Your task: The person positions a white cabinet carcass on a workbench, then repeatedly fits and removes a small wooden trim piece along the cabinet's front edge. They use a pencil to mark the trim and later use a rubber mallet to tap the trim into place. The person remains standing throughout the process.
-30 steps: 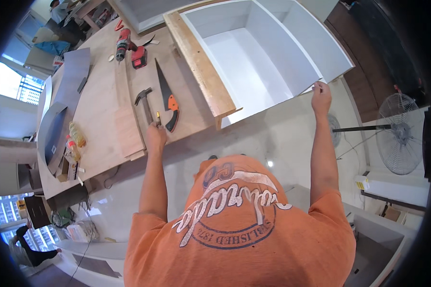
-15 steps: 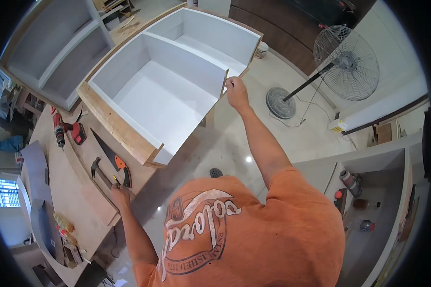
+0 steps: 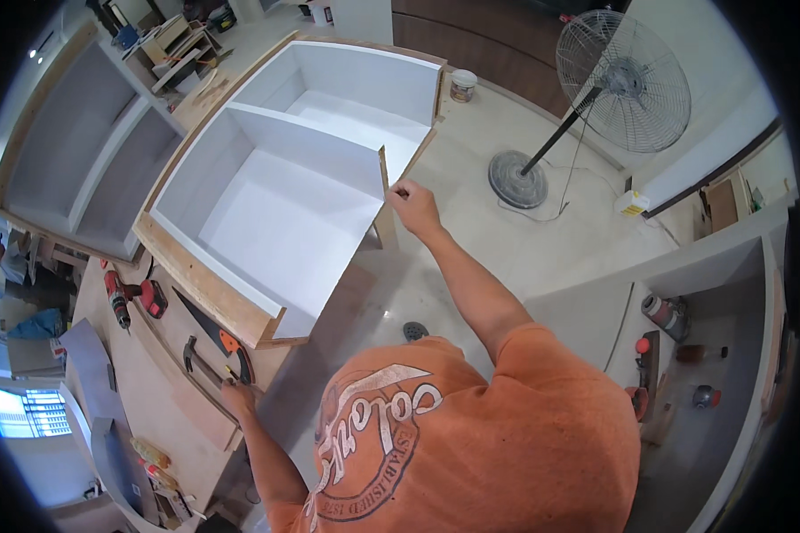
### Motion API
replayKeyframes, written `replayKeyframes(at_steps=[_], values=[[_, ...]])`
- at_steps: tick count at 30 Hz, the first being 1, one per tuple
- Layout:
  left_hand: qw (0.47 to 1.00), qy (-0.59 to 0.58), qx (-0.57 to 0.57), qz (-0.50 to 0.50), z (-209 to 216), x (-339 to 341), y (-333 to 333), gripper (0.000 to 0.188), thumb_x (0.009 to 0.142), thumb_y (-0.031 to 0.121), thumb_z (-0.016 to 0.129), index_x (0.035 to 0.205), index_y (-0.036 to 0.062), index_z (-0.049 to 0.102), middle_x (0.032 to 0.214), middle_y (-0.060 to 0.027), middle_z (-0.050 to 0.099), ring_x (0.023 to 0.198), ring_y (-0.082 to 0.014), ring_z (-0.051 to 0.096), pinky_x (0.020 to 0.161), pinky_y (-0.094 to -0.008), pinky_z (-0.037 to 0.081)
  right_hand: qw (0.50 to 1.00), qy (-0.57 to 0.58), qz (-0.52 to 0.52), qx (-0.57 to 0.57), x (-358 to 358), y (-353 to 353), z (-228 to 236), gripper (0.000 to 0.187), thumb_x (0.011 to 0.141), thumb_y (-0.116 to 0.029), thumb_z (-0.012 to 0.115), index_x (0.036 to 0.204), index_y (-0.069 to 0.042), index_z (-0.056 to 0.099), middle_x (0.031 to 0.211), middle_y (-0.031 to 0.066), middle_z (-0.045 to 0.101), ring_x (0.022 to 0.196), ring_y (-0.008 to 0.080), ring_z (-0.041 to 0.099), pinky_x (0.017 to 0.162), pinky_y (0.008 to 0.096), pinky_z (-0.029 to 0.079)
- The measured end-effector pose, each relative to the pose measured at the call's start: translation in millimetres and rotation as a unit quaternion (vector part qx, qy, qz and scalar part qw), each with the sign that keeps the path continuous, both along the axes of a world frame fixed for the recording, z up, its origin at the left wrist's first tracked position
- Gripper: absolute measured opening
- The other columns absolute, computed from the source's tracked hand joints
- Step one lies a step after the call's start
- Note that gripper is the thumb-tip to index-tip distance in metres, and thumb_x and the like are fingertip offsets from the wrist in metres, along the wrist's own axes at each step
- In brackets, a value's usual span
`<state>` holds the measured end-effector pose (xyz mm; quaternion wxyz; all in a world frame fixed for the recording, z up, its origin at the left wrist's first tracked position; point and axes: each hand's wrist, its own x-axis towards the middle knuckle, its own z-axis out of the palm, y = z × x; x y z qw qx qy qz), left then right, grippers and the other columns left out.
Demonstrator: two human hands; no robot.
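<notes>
In the head view, my left hand (image 3: 237,398) is closed at the lower end of the handle of a claw hammer (image 3: 206,362), which lies on the workbench. A small yellow-and-black item (image 3: 228,371) shows beside its fingers, its kind unclear. Close by lies a handsaw (image 3: 231,345) with an orange-and-black handle. My right hand (image 3: 415,206) is pinched just off the front edge of a white-lined cabinet (image 3: 267,213), near a thin wood strip (image 3: 383,167) on the divider. Something small and dark is in those fingers, too small to name.
A red cordless drill (image 3: 132,298) lies left of the saw on the workbench (image 3: 142,373). Another cabinet (image 3: 89,151) stands behind it. A pedestal fan (image 3: 520,178) and white bucket (image 3: 463,85) are on the floor. At right, a shelf unit (image 3: 729,373) holds several bottles.
The view has shifted, so the bench and cabinet sit lower in it. My right hand is a little farther from the divider's edge; my left hand stays at the hammer handle.
</notes>
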<state>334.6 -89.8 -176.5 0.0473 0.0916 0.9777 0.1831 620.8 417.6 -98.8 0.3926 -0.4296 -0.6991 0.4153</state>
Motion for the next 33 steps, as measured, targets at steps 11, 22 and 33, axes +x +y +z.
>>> replayKeyframes(at_steps=[11,22,33], values=[[0.990,0.087,0.114,0.004,57,19,29,0.033,0.092,0.011,0.061,0.118,-0.0088,0.065,0.112,-0.0259,0.069,0.107,-0.0379,0.066,0.092,-0.0434,0.051,0.996,0.063,-0.049,-0.037,-32,16,51,0.023,0.091,-0.022,0.070,0.098,0.000,0.072,0.086,0.0109,0.073,0.078,0.0164,0.068,0.073,0.0315,0.054],[0.944,0.173,0.264,-0.093,175,84,118,0.027,0.097,0.010,0.060,0.121,-0.0033,0.064,0.112,-0.0149,0.066,0.098,-0.0229,0.064,0.084,-0.0350,0.051,0.981,0.015,-0.027,0.189,-27,33,37,0.012,0.091,-0.017,0.063,0.089,-0.005,0.063,0.089,0.0117,0.067,0.078,0.0329,0.066,0.068,0.0436,0.053],[0.942,0.182,0.263,-0.101,194,110,132,0.028,0.099,0.011,0.060,0.123,-0.0035,0.063,0.111,-0.0143,0.067,0.102,-0.0238,0.063,0.086,-0.0345,0.050,0.986,-0.143,0.050,0.063,32,25,-56,0.023,0.092,-0.023,0.058,0.090,-0.002,0.066,0.091,0.0205,0.067,0.085,0.0406,0.066,0.075,0.0504,0.052]])
